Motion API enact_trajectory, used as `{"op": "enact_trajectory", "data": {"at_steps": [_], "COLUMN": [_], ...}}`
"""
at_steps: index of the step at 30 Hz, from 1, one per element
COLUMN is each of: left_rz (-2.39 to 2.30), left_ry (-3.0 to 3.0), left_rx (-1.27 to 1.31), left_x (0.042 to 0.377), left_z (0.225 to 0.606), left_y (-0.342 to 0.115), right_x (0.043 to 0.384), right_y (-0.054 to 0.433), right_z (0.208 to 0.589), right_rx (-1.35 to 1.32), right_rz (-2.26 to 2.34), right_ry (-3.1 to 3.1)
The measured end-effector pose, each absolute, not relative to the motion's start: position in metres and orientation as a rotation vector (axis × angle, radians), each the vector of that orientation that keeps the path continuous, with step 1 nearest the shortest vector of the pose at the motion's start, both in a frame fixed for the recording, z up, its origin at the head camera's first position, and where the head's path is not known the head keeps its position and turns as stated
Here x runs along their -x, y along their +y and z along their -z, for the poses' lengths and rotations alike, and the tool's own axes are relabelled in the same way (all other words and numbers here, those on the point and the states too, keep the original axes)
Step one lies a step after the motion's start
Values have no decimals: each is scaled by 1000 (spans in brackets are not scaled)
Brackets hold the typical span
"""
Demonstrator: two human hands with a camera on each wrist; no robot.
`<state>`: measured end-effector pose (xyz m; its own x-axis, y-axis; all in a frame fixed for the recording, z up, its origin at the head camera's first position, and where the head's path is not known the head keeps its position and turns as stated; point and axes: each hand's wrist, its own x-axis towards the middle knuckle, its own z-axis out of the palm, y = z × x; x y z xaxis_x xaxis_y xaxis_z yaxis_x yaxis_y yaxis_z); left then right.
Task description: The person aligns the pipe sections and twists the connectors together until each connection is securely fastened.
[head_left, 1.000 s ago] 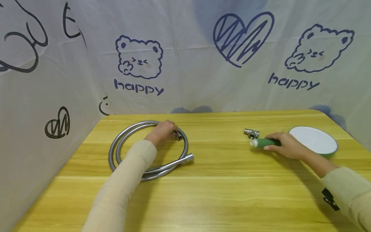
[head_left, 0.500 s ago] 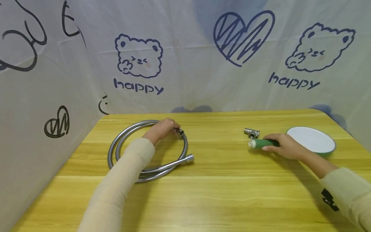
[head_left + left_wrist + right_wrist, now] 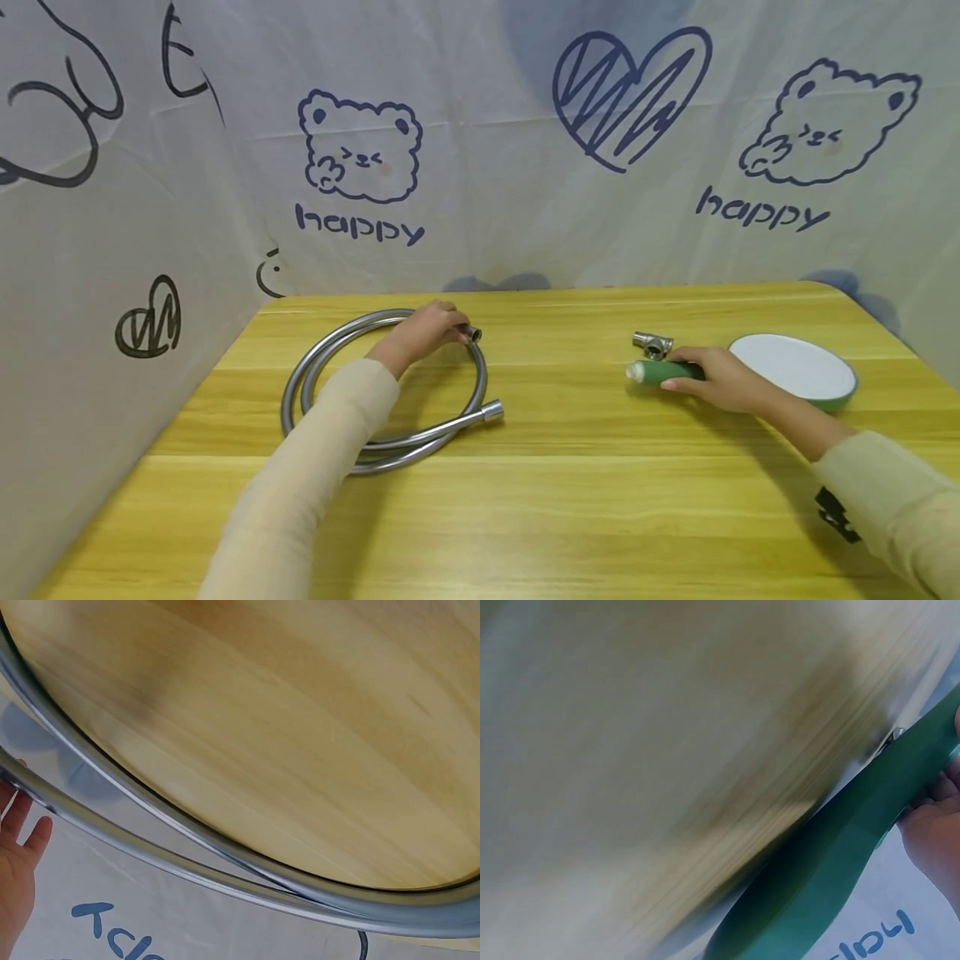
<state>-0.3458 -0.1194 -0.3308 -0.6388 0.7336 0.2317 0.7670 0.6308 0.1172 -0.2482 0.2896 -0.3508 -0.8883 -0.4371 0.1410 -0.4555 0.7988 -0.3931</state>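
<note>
A coiled silver shower hose (image 3: 288,400) lies at the left of the table in the head view. My left hand (image 3: 420,335) holds one end of it, with the metal end fitting (image 3: 472,333) poking out past the fingertips. In the left wrist view the fingers (image 3: 15,817) are at the hose (image 3: 150,853). At the right, my right hand (image 3: 723,379) grips the green handle (image 3: 652,372) of a shower head, its round white face (image 3: 795,365) turned up. The right wrist view shows the green back of the shower head (image 3: 802,870) close over the wood.
A small metal T-shaped fitting (image 3: 654,345) lies just behind the handle's tip. The hose's other end (image 3: 492,410) points right, toward the table's middle. White cloth with drawings (image 3: 487,167) stands behind and to the left of the wooden table (image 3: 525,517).
The right hand has drawn the shower head a little to the left. The left hand has shifted the hose end slightly right and back, the fitting now pointing more to the right.
</note>
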Motion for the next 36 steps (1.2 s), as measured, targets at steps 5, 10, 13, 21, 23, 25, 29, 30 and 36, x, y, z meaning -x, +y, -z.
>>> {"op": "enact_trajectory", "data": {"at_steps": [5, 10, 13, 21, 23, 25, 29, 30, 36], "left_rz": [435, 502, 492, 487, 494, 495, 470, 444, 285], "left_ry": [-2744, -2746, -2741, -2755, -2760, -2769, -2791, -2794, -2774], "left_rx": [1258, 1283, 1277, 1249, 1240, 1223, 1187, 1183, 1209], "left_x": [343, 343, 344, 347, 347, 346, 345, 345, 345], "left_z": [332, 336, 339, 344, 344, 343, 342, 342, 344], "left_y": [-118, -114, -109, -98, -98, -98, -97, -96, -90], "right_x": [250, 251, 251, 253, 253, 253, 255, 256, 260], "right_y": [283, 277, 274, 265, 262, 260, 255, 254, 250], "right_z": [353, 354, 355, 355, 353, 353, 352, 352, 354], "right_rx": [-735, -740, -750, -792, -795, -794, -801, -807, -820], "right_rz": [-674, -700, -707, -720, -726, -731, -714, -705, -648], "right_ry": [-2936, -2943, -2939, -2894, -2891, -2896, -2900, -2899, -2886]}}
